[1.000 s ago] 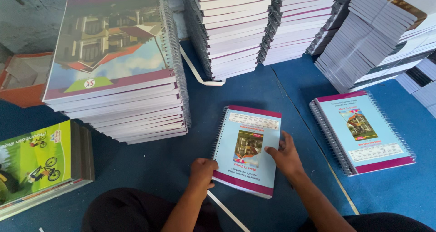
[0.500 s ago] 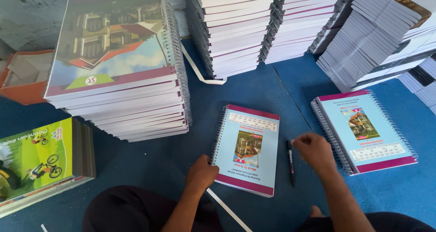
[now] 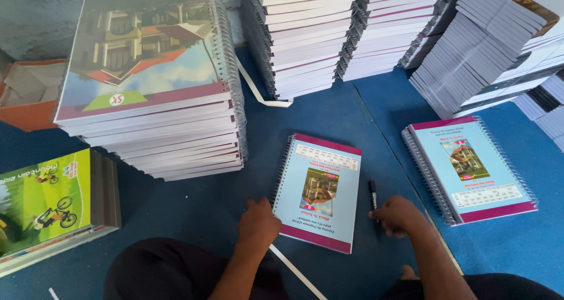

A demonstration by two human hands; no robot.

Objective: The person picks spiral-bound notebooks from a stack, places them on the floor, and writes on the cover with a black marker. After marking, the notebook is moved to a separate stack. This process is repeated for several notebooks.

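- A blue floor covering [image 3: 194, 209] fills the frame and carries everything.
- At upper left, a tall stack of spiral-bound notebooks [image 3: 150, 83] stands with its coils to the right; more stacks [image 3: 329, 36] run along the top and lean at upper right.
- At lower left lies a low pile of green-covered books [image 3: 47, 203].
- At right of centre, a short pile of light-blue notebooks [image 3: 470, 168] sits squared, seemingly set aside.
- At lower centre, a single light-blue notebook [image 3: 320, 191] lies flat, cover up, coil to the left.
- The left hand [image 3: 258, 223] rests curled on its lower left corner, apparently steadying it.
- The right hand [image 3: 399, 215], just right of the notebook, closes its fingers around the lower end of a black marker [image 3: 372, 195] lying beside the cover.
- A white strip [image 3: 296, 270] lies below.
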